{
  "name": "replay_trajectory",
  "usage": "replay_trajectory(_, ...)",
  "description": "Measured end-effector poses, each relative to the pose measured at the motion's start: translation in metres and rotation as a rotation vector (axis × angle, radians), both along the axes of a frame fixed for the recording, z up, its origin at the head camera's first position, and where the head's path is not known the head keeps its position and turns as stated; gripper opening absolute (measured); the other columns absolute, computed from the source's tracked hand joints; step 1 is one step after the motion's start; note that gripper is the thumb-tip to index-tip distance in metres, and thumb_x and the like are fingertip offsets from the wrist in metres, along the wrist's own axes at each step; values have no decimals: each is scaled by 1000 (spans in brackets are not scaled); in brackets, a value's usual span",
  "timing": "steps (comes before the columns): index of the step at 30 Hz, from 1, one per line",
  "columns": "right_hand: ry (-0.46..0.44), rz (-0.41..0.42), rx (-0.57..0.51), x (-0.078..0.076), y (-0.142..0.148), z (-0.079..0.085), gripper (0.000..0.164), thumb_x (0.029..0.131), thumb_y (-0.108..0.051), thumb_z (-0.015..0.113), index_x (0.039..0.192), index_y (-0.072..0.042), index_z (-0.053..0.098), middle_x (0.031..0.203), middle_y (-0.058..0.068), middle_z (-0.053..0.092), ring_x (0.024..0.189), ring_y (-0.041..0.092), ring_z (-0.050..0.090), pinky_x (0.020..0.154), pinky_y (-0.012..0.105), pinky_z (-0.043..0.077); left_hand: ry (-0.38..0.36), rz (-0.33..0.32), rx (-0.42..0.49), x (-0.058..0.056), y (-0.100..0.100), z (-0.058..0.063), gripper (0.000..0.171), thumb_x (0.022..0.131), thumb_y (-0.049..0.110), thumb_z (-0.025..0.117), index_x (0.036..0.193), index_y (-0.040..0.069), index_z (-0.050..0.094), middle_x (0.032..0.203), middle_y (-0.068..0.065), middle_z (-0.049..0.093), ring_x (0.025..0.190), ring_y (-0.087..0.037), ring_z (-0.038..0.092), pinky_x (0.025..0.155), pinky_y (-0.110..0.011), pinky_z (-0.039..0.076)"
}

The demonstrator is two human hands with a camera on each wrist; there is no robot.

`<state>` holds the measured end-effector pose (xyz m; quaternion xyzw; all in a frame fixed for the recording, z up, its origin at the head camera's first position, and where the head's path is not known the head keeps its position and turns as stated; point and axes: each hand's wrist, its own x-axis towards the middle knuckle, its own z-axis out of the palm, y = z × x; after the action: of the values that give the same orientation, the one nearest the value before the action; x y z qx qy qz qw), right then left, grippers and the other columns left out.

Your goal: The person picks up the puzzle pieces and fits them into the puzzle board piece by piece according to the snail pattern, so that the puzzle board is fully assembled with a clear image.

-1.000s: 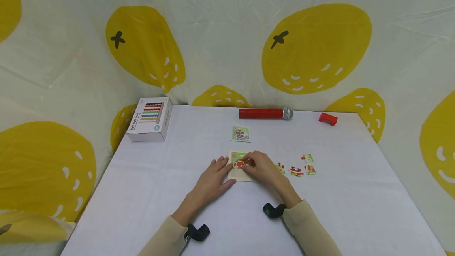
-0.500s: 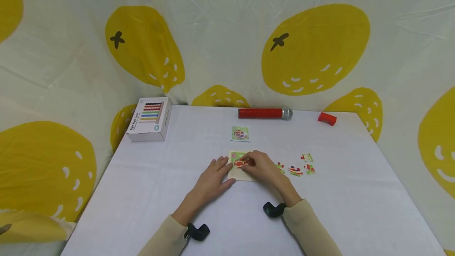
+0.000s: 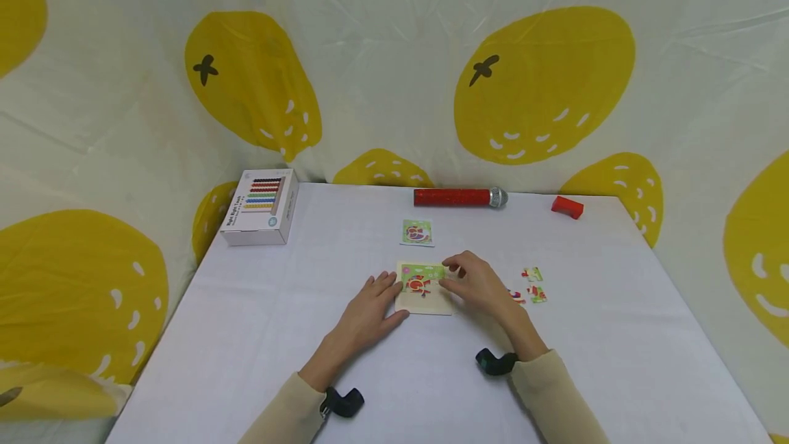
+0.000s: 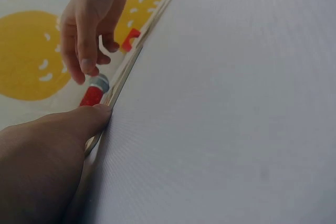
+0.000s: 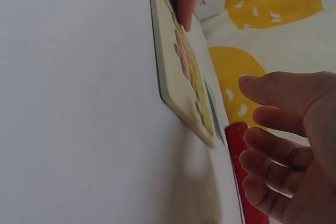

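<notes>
A small puzzle board (image 3: pixel 431 305) lies on the table in the head view, its upper part filled with joined green and red puzzle pieces (image 3: pixel 419 281) and its lower part bare. My left hand (image 3: pixel 370 310) rests at the board's left side, fingers extended, thumb on the near edge. Over the right edge hovers my right hand (image 3: pixel 483 286), its fingers loosely bent; the right wrist view shows nothing between them. Loose puzzle pieces (image 3: pixel 537 294) lie to the right, some partly hidden behind that hand.
Behind the board lies a small picture card (image 3: pixel 417 232). A red microphone (image 3: pixel 453 197) is at the back edge, with a red arched block (image 3: pixel 568 207) to its right. A white box (image 3: pixel 260 207) showing colored bead rows stands at the back left.
My right hand has let go of a piece on the board and drawn back to the right, uncovering more of the joined picture. My left hand stays in place.
</notes>
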<state>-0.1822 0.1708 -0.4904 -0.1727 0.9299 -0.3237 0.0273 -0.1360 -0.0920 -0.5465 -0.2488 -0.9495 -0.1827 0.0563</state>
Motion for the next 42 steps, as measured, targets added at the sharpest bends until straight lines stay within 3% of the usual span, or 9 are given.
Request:
replay_trajectory(16, 21, -137, 18, -4, 63, 5, 47, 91, -29, 73, 129, -4, 63, 124, 15, 62, 108, 32, 60, 89, 49, 57, -33, 10, -6, 2, 1, 0, 61, 96, 49, 61, 142, 8, 56, 154, -11, 49, 147, -27, 41, 125, -44, 31)
replay_trajectory(29, -78, -221, -8, -12, 113, -3, 62, 91, -44, 71, 137, -5, 56, 134, 19, 54, 118, 37, 53, 96, 55, 54, -34, 6, 3, 3, 2, 3, 60, 96, 47, 63, 141, 7, 57, 153, -12, 50, 146, -28, 43, 124, -45, 32)
replay_trajectory(42, -154, -305, 39, -15, 144, -15, 63, 92, -40, 70, 140, -3, 52, 135, 24, 51, 118, 40, 50, 98, 57, 52, -22, 14, -11, 2, 1, 3, 61, 96, 49, 61, 141, 8, 57, 153, -10, 49, 146, -26, 42, 124, -43, 32)
